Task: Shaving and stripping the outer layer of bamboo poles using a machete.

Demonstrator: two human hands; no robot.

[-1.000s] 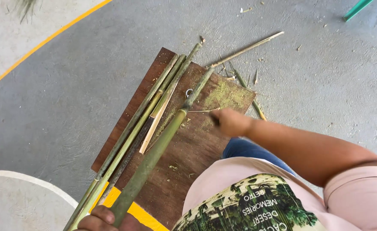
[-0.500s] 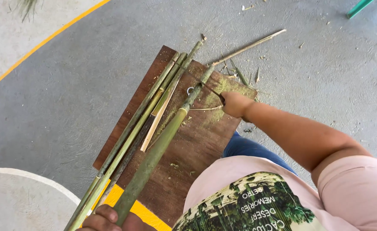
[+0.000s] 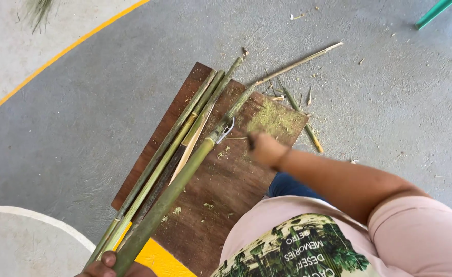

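I look down on a brown wooden board (image 3: 221, 190) lying on a grey floor (image 3: 108, 118). My left hand (image 3: 114, 268), at the near edge of the view, is clenched around the near end of a long green bamboo stalk (image 3: 177, 187) that slants away across the board. My right hand (image 3: 266, 149) is closed on a knife (image 3: 226, 131), its blade set against the stalk near the far end. A bundle of thinner stalks (image 3: 169, 149) lies just left of it. Shavings (image 3: 298, 97) litter the floor beyond the board.
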